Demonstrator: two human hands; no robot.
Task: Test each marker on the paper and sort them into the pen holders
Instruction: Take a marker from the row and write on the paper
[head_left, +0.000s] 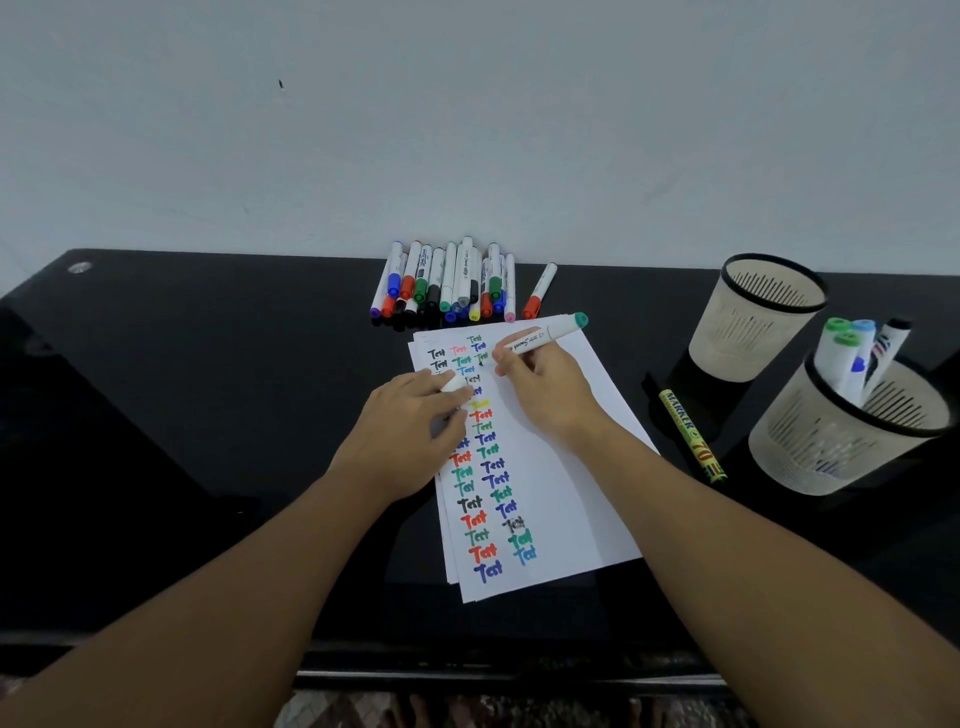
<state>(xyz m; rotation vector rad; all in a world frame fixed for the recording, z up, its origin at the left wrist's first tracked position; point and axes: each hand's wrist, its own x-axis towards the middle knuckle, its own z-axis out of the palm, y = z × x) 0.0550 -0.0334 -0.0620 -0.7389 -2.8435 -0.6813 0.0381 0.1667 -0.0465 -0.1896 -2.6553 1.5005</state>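
My right hand (540, 384) grips the green-capped marker (545, 335), tip on the paper (571, 467) at twelve o'clock; my left hand (415, 426) holds its cap (453, 384). I'd press lightly, write briefly.

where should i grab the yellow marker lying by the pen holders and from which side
Take the yellow marker across the middle of its barrel, coming straight down from above. It lies flat on the black table with bare table along both long sides, so fingers can close on either side. Its far end sits close to the near pen holder, so stay at mid-barrel.
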